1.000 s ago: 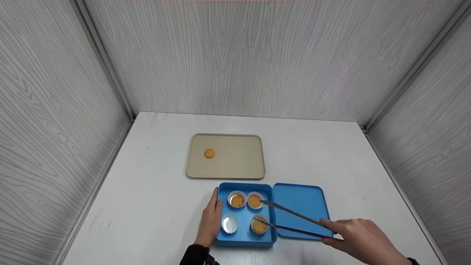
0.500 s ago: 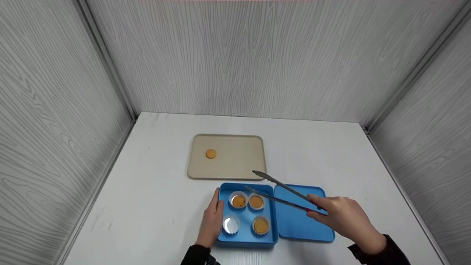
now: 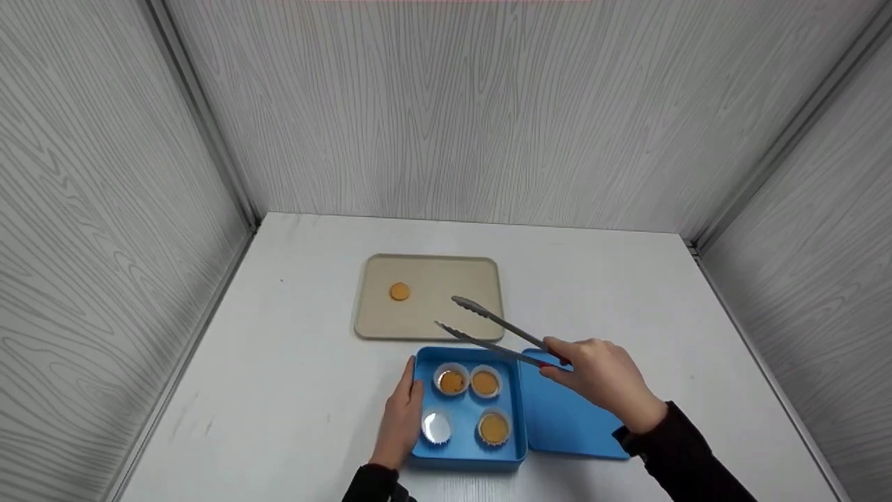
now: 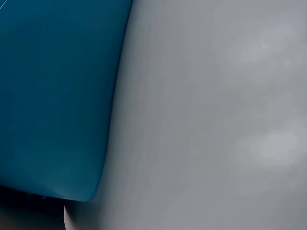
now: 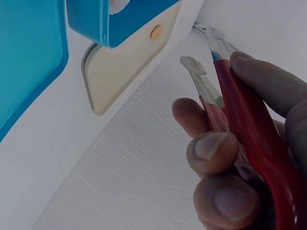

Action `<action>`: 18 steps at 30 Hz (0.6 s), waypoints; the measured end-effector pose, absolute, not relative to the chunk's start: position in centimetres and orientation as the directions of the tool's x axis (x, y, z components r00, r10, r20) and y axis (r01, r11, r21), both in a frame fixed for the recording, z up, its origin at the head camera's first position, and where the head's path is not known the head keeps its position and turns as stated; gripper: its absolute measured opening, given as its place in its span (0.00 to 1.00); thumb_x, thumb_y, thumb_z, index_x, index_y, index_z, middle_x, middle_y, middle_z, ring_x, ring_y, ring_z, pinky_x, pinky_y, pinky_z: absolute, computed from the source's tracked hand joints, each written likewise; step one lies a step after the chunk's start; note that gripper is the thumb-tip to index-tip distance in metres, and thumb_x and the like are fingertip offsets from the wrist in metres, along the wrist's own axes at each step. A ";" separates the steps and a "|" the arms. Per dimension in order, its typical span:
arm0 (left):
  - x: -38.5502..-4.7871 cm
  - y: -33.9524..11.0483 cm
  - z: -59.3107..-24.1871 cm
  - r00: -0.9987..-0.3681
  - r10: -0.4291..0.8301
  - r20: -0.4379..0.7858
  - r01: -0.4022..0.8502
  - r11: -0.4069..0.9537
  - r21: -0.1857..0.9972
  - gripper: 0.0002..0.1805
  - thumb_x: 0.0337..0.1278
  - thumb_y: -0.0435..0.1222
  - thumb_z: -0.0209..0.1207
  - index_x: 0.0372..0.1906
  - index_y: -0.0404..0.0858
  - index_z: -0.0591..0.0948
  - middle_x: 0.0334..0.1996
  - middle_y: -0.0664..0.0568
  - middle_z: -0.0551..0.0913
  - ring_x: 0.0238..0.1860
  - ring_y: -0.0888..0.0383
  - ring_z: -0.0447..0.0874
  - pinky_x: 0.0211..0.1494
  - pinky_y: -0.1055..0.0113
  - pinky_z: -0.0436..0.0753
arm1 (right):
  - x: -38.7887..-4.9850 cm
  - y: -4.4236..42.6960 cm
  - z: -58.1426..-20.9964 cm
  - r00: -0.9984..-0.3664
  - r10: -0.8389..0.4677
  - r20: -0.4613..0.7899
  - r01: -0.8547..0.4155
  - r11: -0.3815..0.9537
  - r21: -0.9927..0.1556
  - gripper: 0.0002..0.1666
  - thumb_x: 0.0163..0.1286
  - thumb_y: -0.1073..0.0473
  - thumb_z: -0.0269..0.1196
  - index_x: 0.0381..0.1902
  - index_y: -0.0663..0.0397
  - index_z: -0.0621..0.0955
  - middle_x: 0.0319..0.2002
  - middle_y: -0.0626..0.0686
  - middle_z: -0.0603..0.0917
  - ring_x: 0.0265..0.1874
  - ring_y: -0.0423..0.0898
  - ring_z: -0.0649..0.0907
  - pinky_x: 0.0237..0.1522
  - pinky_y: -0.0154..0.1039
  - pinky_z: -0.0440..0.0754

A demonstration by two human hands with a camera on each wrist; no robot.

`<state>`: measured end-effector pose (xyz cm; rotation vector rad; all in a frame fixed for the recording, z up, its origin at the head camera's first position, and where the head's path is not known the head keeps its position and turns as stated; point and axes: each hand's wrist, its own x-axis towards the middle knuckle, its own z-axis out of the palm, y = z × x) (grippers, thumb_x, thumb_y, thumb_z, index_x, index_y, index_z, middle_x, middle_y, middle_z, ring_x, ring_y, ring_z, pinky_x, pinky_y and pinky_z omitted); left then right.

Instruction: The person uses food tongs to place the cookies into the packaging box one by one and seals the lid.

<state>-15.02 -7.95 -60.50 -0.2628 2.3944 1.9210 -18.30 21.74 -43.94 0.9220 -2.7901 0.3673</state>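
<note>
In the head view my left hand lies along the left wall of the blue box, fingers straight against it. My right hand grips the tongs, whose spread tips hang over the right part of the beige tray with nothing between them. One round orange piece lies on the tray's left half. Inside the box stand several cups; three hold orange pieces, and the front-left cup has none. The right wrist view shows fingers and thumb round the red handles.
A blue lid lies flat against the box's right side, partly under my right hand. Grey wood-patterned walls enclose the white table at the back and both sides.
My right hand has moved the tongs from over the box's right cups up and left to above the tray. My left hand has stayed at the box.
</note>
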 end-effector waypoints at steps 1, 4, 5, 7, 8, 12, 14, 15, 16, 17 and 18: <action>-15.0 -8.0 -60.5 -0.984 -0.094 -0.152 -0.168 0.207 0.964 0.31 0.84 0.43 0.39 0.83 0.41 0.51 0.81 0.46 0.54 0.82 0.47 0.49 0.82 0.47 0.53 | -18.6 21.4 -44.1 -0.794 -0.559 0.240 -0.602 0.779 -0.178 0.17 0.60 0.50 0.77 0.44 0.49 0.86 0.25 0.44 0.87 0.21 0.37 0.79 0.22 0.28 0.76; -15.0 -8.0 -60.5 -0.985 -0.094 -0.142 -0.159 0.210 0.965 0.31 0.84 0.43 0.39 0.83 0.40 0.52 0.81 0.45 0.54 0.81 0.47 0.50 0.82 0.47 0.53 | -19.5 20.4 -44.4 -0.799 -0.558 0.226 -0.597 0.783 -0.177 0.17 0.61 0.50 0.76 0.44 0.49 0.86 0.26 0.46 0.87 0.21 0.39 0.81 0.24 0.29 0.80; -15.0 -8.0 -60.5 -0.986 -0.094 -0.140 -0.157 0.213 0.964 0.31 0.84 0.43 0.39 0.83 0.40 0.52 0.81 0.45 0.54 0.81 0.47 0.50 0.82 0.47 0.53 | -19.8 20.0 -44.5 -0.801 -0.556 0.221 -0.594 0.785 -0.178 0.16 0.61 0.50 0.76 0.44 0.50 0.86 0.26 0.46 0.87 0.21 0.40 0.81 0.25 0.30 0.80; -15.0 -8.0 -60.5 -0.986 -0.094 -0.140 -0.157 0.218 0.963 0.31 0.84 0.43 0.40 0.83 0.40 0.52 0.81 0.45 0.55 0.81 0.47 0.50 0.82 0.47 0.54 | -20.4 19.4 -44.7 -0.805 -0.555 0.211 -0.590 0.786 -0.184 0.15 0.62 0.51 0.76 0.42 0.50 0.86 0.25 0.46 0.86 0.21 0.40 0.80 0.25 0.32 0.82; -15.0 -8.0 -60.5 -0.986 -0.093 -0.140 -0.158 0.218 0.963 0.31 0.84 0.43 0.40 0.83 0.40 0.51 0.81 0.45 0.54 0.81 0.47 0.50 0.82 0.47 0.54 | -20.7 19.0 -44.8 -0.806 -0.555 0.205 -0.589 0.787 -0.187 0.14 0.62 0.51 0.75 0.41 0.50 0.86 0.24 0.46 0.86 0.21 0.40 0.80 0.25 0.32 0.82; -14.9 -8.0 -60.5 -0.985 -0.093 -0.142 -0.159 0.217 0.963 0.31 0.84 0.44 0.40 0.83 0.41 0.51 0.81 0.45 0.54 0.81 0.47 0.50 0.82 0.47 0.54 | -21.8 17.9 -45.1 -0.810 -0.553 0.196 -0.586 0.784 -0.206 0.12 0.63 0.52 0.75 0.38 0.50 0.85 0.21 0.45 0.82 0.19 0.39 0.77 0.22 0.32 0.78; -14.9 -8.0 -60.5 -0.986 -0.095 -0.139 -0.157 0.214 0.964 0.31 0.84 0.44 0.39 0.83 0.41 0.52 0.81 0.46 0.54 0.81 0.48 0.49 0.82 0.47 0.54 | -22.4 17.4 -45.3 -0.809 -0.555 0.196 -0.587 0.781 -0.214 0.11 0.64 0.52 0.74 0.36 0.50 0.84 0.19 0.44 0.79 0.18 0.39 0.75 0.20 0.32 0.74; -14.9 -8.0 -60.5 -0.986 -0.097 -0.137 -0.155 0.213 0.965 0.31 0.84 0.44 0.40 0.83 0.41 0.52 0.81 0.46 0.54 0.81 0.48 0.49 0.82 0.48 0.53 | -22.7 17.2 -45.4 -0.809 -0.553 0.198 -0.587 0.779 -0.221 0.10 0.65 0.52 0.74 0.35 0.49 0.84 0.19 0.44 0.79 0.18 0.38 0.75 0.19 0.32 0.73; -14.9 -8.0 -60.5 -0.986 -0.098 -0.135 -0.154 0.213 0.965 0.31 0.84 0.44 0.40 0.83 0.41 0.52 0.81 0.46 0.54 0.81 0.48 0.49 0.82 0.48 0.53 | -22.9 16.9 -45.6 -0.810 -0.551 0.198 -0.585 0.778 -0.229 0.10 0.65 0.52 0.74 0.34 0.49 0.84 0.19 0.44 0.79 0.18 0.38 0.74 0.19 0.31 0.72; -14.9 -8.0 -60.5 -0.986 -0.100 -0.134 -0.153 0.214 0.965 0.31 0.84 0.44 0.40 0.83 0.40 0.52 0.81 0.46 0.55 0.81 0.48 0.49 0.82 0.48 0.53 | -23.2 16.7 -45.7 -0.813 -0.549 0.195 -0.582 0.778 -0.235 0.10 0.66 0.52 0.73 0.33 0.49 0.84 0.19 0.44 0.79 0.18 0.38 0.74 0.18 0.32 0.72; -14.9 -8.0 -60.5 -0.986 -0.100 -0.137 -0.155 0.215 0.964 0.31 0.84 0.44 0.40 0.83 0.40 0.52 0.81 0.46 0.55 0.81 0.48 0.49 0.82 0.48 0.53 | -23.4 16.5 -45.8 -0.816 -0.546 0.191 -0.578 0.780 -0.240 0.10 0.66 0.52 0.73 0.33 0.49 0.84 0.19 0.44 0.79 0.18 0.38 0.74 0.18 0.32 0.72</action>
